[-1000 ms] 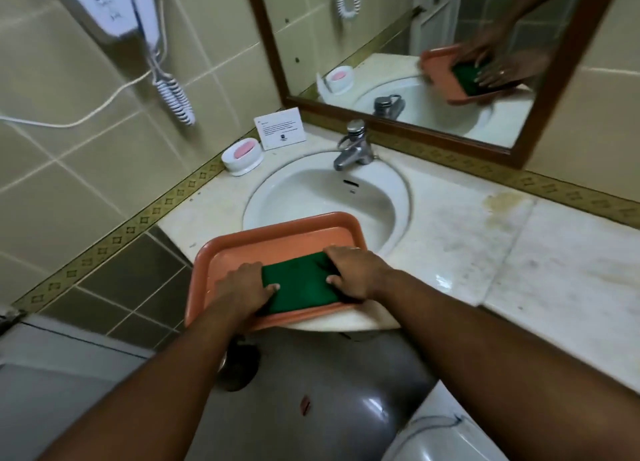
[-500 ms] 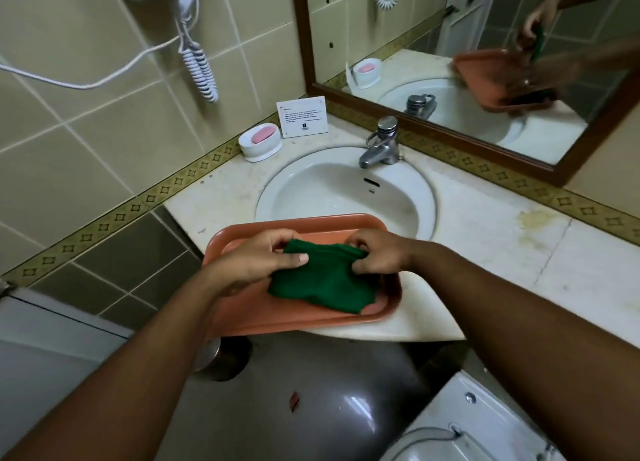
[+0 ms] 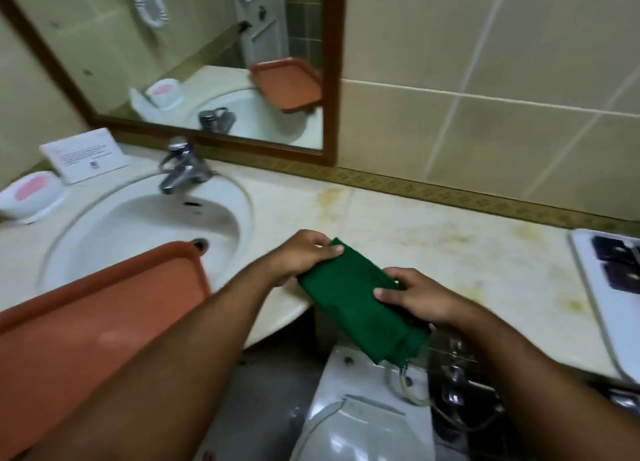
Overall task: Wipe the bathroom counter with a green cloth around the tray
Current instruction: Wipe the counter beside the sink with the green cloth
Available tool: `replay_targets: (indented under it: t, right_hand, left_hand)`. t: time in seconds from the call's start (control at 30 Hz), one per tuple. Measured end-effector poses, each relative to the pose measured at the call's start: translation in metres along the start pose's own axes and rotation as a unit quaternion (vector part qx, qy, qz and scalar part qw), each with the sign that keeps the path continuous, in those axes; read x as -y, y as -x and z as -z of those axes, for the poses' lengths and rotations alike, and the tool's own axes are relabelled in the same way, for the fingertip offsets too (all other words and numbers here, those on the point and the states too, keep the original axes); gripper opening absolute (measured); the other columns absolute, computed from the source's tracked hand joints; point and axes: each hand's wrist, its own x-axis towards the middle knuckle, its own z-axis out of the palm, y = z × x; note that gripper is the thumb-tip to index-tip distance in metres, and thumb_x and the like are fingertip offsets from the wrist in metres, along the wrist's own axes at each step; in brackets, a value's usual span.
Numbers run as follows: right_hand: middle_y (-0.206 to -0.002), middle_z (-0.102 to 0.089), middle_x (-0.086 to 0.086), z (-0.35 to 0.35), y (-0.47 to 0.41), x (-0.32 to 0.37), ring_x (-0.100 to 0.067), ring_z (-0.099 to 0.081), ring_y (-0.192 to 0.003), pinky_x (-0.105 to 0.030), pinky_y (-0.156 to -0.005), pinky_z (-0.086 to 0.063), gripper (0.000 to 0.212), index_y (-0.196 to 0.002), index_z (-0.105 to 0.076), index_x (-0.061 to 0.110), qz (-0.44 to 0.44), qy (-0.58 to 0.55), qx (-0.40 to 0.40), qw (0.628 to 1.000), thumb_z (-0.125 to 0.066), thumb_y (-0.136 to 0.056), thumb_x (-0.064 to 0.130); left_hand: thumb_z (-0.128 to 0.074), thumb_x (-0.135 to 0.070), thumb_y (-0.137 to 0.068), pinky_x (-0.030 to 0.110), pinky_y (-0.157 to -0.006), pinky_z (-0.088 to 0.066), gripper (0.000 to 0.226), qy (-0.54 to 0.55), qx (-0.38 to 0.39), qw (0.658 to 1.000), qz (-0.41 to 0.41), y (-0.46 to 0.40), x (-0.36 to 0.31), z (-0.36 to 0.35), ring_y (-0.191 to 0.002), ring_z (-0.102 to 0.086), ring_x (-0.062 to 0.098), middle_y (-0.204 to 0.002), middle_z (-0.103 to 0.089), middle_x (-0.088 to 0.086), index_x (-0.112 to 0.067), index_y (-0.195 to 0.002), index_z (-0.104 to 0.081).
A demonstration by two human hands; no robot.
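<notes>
Green cloth (image 3: 356, 297): folded into a long strip, held in the air over the front edge of the counter, to the right of the sink; its lower end hangs past the edge above the toilet.
Soap dish (image 3: 29, 195): white with a pink bar, at the far left on the counter.
Card (image 3: 85, 154): white printed notice standing behind the soap dish, against the mirror frame.
Tray (image 3: 79, 318): orange, empty, resting over the front left of the sink and sticking out past the counter edge.
Sink (image 3: 145, 225): white round basin with a chrome tap (image 3: 181, 166) at its back.
Left hand (image 3: 301, 256): fingers closed on the upper left end of the cloth, thumb on top.
Right hand (image 3: 415, 296): pinched shut on the cloth's right side, thumb over the fabric.
Counter (image 3: 433, 249): pale marble with yellowish stains to the right of the sink, bare under and beyond the hands.
White tray (image 3: 609, 287): at the far right edge, holding dark packets, well apart from the cloth.
Toilet (image 3: 367, 408): white, below the counter.
</notes>
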Motion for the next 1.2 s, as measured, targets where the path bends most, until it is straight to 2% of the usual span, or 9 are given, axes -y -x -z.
replay_targets:
  t: [0.1,0.17,0.23,0.37,0.43,0.63,0.87,1.03,1.2]
  right_hand:
    - [-0.105,-0.074,-0.014,0.052,0.027,-0.037,-0.032,-0.071,-0.095,-0.042,-0.08,-0.057,0.019,-0.115,-0.064,0.014,-0.048,-0.162,-0.108,0.98,-0.058,-0.097,0.012]
    - [-0.108,-0.072,-0.018,0.083,0.036,-0.055,-0.037,-0.069,-0.098,-0.042,-0.079,-0.056,0.022,-0.12,-0.061,0.012,-0.067,-0.234,-0.198,0.95,-0.054,-0.098,0.011]
    - [-0.114,-0.069,-0.018,0.106,0.038,-0.071,-0.036,-0.067,-0.099,-0.042,-0.078,-0.055,0.025,-0.124,-0.057,0.012,-0.094,-0.244,-0.284,0.922,-0.051,-0.1,0.014]
    - [-0.12,-0.061,-0.02,0.132,0.036,-0.104,-0.036,-0.06,-0.099,-0.042,-0.08,-0.051,0.044,-0.126,-0.05,0.006,-0.2,0.171,-0.378,0.888,-0.058,-0.093,0.035]
    - [-0.135,-0.049,-0.022,0.132,0.032,-0.112,-0.04,-0.052,-0.117,-0.048,-0.091,-0.048,0.063,-0.136,-0.038,0.006,-0.172,0.335,-0.379,0.845,-0.057,-0.091,0.045]
    - [-0.165,0.0,-0.007,0.134,0.001,-0.121,-0.026,-0.012,-0.149,-0.046,-0.114,-0.023,0.075,-0.156,-0.002,0.021,-0.089,0.325,-0.292,0.895,-0.034,-0.097,0.053]
    - [-0.162,-0.009,-0.017,0.136,-0.055,-0.128,-0.034,-0.009,-0.149,-0.049,-0.117,-0.017,0.074,-0.155,-0.011,0.014,-0.092,0.437,-0.315,0.837,-0.012,-0.093,0.054]
    - [-0.164,-0.008,-0.002,0.138,-0.029,-0.136,-0.025,-0.002,-0.151,-0.049,-0.117,-0.015,0.077,-0.154,-0.023,0.023,0.014,0.417,-0.227,0.88,-0.03,-0.091,0.066]
    - [-0.163,-0.014,-0.008,0.146,-0.047,-0.134,-0.032,-0.009,-0.149,-0.057,-0.115,-0.022,0.064,-0.155,-0.019,0.021,0.014,0.479,-0.222,0.849,-0.015,-0.098,0.052]
  left_hand:
    - [-0.067,-0.034,-0.092,0.032,-0.072,-0.052,0.023,0.018,-0.008,0.999,-0.035,-0.055,-0.035,-0.066,-0.083,-0.066,0.021,-0.096,-0.07,0.007,-0.012,-0.099,-0.07]
    - [-0.06,-0.04,-0.093,0.034,-0.081,-0.051,0.028,-0.176,-0.053,0.979,-0.091,-0.079,-0.047,-0.086,-0.097,-0.065,0.023,-0.111,-0.069,0.005,-0.02,-0.112,-0.065]
    - [-0.055,-0.045,-0.092,0.039,-0.097,-0.046,0.045,-0.389,-0.12,0.902,-0.148,-0.089,-0.033,-0.081,-0.12,-0.057,0.026,-0.134,-0.061,0.004,-0.025,-0.132,-0.054]
    - [-0.042,-0.053,-0.093,0.051,-0.116,-0.028,0.077,-0.456,-0.282,0.833,-0.137,-0.103,0.036,-0.023,-0.145,-0.028,0.038,-0.158,-0.03,0.021,-0.004,-0.15,-0.031]
    - [-0.031,-0.062,-0.095,0.05,-0.122,-0.01,0.089,-0.449,-0.292,0.843,-0.039,-0.112,0.06,0.004,-0.152,-0.007,0.037,-0.164,-0.009,0.022,0.001,-0.155,-0.011]
    - [-0.022,-0.068,-0.093,0.052,-0.12,-0.015,0.091,-0.469,-0.275,0.838,-0.042,-0.128,0.067,0.013,-0.149,-0.016,0.041,-0.161,-0.016,0.026,0.002,-0.152,-0.017]
    - [-0.024,-0.067,-0.093,0.056,-0.118,-0.021,0.089,-0.48,-0.272,0.833,-0.038,-0.131,0.063,0.012,-0.148,-0.02,0.042,-0.16,-0.021,0.026,0.0,-0.151,-0.018]
    - [-0.021,-0.068,-0.092,0.061,-0.113,-0.026,0.091,-0.498,-0.267,0.824,-0.041,-0.134,0.065,0.018,-0.143,-0.025,0.047,-0.156,-0.025,0.031,0.004,-0.148,-0.02]
    - [-0.032,-0.06,-0.09,0.071,-0.104,-0.027,0.087,-0.466,-0.275,0.839,-0.052,-0.14,0.07,0.018,-0.13,-0.029,0.058,-0.143,-0.03,0.041,0.01,-0.14,-0.026]
